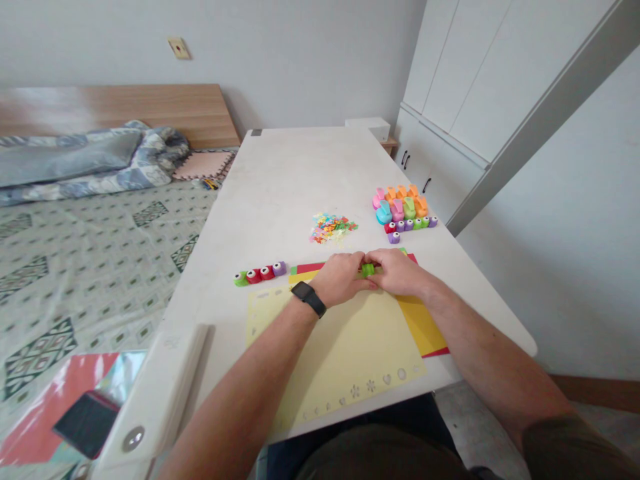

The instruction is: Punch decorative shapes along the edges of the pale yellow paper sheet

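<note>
Okay, your green paper punch (pixel 368 269) sits between your two hands, at the far edge of the yellow sheet (pixel 340 360). It's squat, so the long axis is hard to call; it looks slightly wider left to right. Your right hand (pixel 397 272) is on its right side, with fingers (pixel 379 261) curled over the top. Your left hand (pixel 340 279) is on its left, with fingertips (pixel 374 285) tucked against the near side. Both hands look closed around it, not spread, and the right looks marginally nearer. Can't tell how hard you're pressing. Four more punches (pixel 260 272) stand in a row to the left on the table (pixel 300 173).
</note>
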